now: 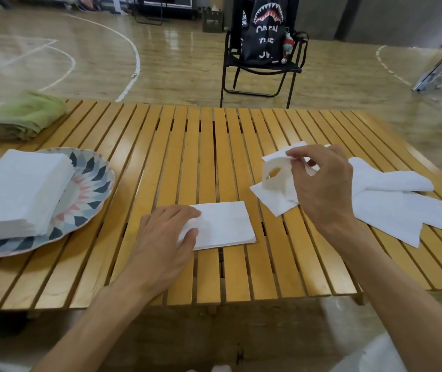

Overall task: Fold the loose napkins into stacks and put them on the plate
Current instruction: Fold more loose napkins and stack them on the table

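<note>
On the slatted yellow wooden bench (214,146), we work with both hands at once. Our left hand (169,232) lies with relaxed, nearly straight fingers pressing down on the near-left corner of a flat folded white paper napkin (225,226), which sits in front of us at the middle of the bench. Our right hand (321,183) pinches a loose white napkin (276,173) between thumb and fingertips, lifting it so that it curls up off the scattered pile of unfolded white napkins (391,200) spread to the right. At the left, a round plate with a blue, pink and grey geometric pattern (91,183) already carries a tall stack of folded white napkins (18,191); a rolled green cloth (24,116) lies beyond it at the bench's far-left corner.

We judge the step in hand to be taking up one more sheet to fold. To do it well, we should make sure only a single ply comes away, since thin paper clings to its neighbours. We should then bring it over flat, match its edges before creasing, and keep the left hand steady so the folded piece does not slide on the slats. Gentle pressure matters, because the paper probably tears easily.
</note>
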